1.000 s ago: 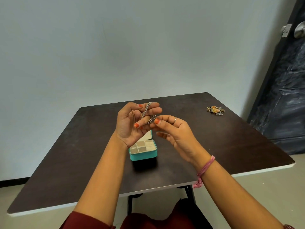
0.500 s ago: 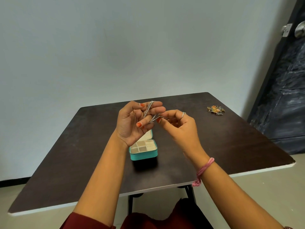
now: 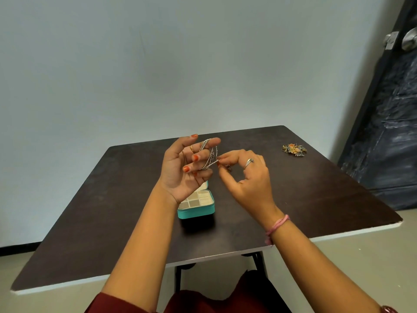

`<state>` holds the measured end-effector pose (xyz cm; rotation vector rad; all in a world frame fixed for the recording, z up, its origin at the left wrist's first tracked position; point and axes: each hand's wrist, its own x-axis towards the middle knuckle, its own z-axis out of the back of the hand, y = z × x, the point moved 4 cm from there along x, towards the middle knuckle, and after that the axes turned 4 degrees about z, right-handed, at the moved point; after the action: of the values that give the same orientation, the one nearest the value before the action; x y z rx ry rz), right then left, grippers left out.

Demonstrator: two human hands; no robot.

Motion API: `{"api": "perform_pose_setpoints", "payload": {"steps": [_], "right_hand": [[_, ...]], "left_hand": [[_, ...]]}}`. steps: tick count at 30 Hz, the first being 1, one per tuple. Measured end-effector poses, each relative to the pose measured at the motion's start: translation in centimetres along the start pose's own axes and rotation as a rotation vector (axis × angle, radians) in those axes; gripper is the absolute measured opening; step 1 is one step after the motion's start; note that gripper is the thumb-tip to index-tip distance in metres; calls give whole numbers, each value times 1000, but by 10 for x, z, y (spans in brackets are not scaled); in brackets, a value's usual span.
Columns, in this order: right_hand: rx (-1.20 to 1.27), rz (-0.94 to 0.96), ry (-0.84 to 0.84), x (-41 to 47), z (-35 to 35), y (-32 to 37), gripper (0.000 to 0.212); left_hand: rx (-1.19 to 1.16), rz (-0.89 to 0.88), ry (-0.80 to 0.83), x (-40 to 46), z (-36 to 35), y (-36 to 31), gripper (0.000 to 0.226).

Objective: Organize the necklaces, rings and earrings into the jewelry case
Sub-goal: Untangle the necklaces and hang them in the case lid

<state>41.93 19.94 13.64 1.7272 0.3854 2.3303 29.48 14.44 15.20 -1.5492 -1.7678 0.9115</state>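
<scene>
Silver chain: I see the necklace (image 3: 208,154) looped over the raised fingers of my left hand (image 3: 185,168), centre of frame, its strands running from upper left down to lower right.
Left hand grip: fingers curled loosely, the chain draped round them; palm faces me.
Teal case: the jewelry case (image 3: 195,205) lies open on the dark table (image 3: 112,199), directly below the left hand and partly hidden behind the wrist.
Key relation: the case lies just below the held chain, nearer the left hand than the right, so I judge lowering is the coming move.
Right hand grip: my right hand (image 3: 246,177) pinches the chain's end narrowly between thumb and forefinger.
Upper right of table: a small jewelry pile (image 3: 294,150), well apart from both hands.
Hard to tell: the clasp and which compartments hold anything.
</scene>
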Motion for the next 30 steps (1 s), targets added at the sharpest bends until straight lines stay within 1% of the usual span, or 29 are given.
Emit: {"api": "perform_pose_setpoints", "payload": {"steps": [1,2,4,6,9,11,14,16,19,21,23,25,28,30], "right_hand": [[84,-35,21,0,-1,-2,4],[227,-113,55,0,-2,-3,8],[560,-325,131,-1,-6,-4,17],[799,-479,159,-3,-8,-2,18],[1004,-613,151,-5,-11,-1,10],[1044,-667,136,-5,-13,-2,12],[946,-682,133,-5,-14,-4,18],[823,-657,138,-4,-11,-7,22],[483,-506,166,-1,-5,-10,17],[314,-416,156,0,-3,-9,16],[204,-327,113,1,0,-5,12],[88,-194,76,1,1,1,2],[-24,-42,95,-3,-2,5,9],[-19,4,132,-5,-6,7,9]], "left_hand": [[9,0,-1,0,0,-1,39],[20,-1,-3,-1,0,-2,39],[51,-2,-14,-2,0,-4,40],[75,1,-18,-3,-2,-6,40],[88,4,-7,-4,-4,-9,42],[104,6,12,-4,-4,-9,42],[121,4,40,-3,-2,-10,43],[131,3,44,-3,1,-11,44],[171,4,33,-3,5,-11,45],[181,5,24,-3,5,-11,44],[171,3,19,-2,5,-10,44],[163,-1,15,-2,4,-10,44],[142,-7,30,-1,4,-8,42],[121,-10,40,0,4,-7,41]]}}
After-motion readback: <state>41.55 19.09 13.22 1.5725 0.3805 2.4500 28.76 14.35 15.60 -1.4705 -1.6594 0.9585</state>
